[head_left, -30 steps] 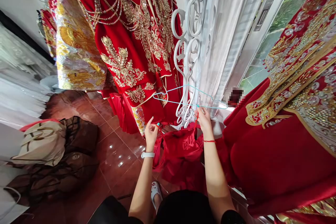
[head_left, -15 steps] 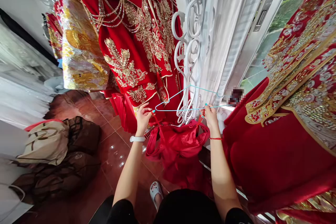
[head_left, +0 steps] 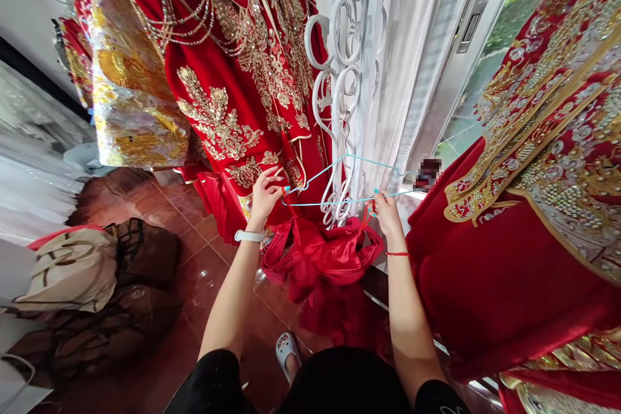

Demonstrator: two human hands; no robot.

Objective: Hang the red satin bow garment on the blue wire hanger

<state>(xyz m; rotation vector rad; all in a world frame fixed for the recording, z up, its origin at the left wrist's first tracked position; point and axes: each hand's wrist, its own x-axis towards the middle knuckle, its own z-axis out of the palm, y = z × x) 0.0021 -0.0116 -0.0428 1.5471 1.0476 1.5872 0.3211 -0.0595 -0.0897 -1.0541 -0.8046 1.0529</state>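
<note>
A pale blue wire hanger (head_left: 320, 173) sits between my hands, in front of a white ornate scrollwork stand (head_left: 337, 97). My left hand (head_left: 264, 197) pinches the hanger's left end, and my right hand (head_left: 388, 215) grips its lower bar near the right end. Thin red straps run down from the hanger to a crumpled red satin garment (head_left: 320, 259) hanging below it. I cannot tell how the straps are fixed to the hanger. A white band circles my left wrist, and a red string circles my right.
Gold-embroidered red robes (head_left: 228, 97) hang behind the stand, and another (head_left: 533, 207) fills the right side. A gold brocade garment (head_left: 130, 97) hangs further left. Bags (head_left: 72, 272) lie on the glossy red tile floor (head_left: 208, 284). A glass door (head_left: 466, 77) stands at upper right.
My left hand has risen to the hanger's left end. The red satin garment now hangs higher and more bunched, and the view has shifted slightly left.
</note>
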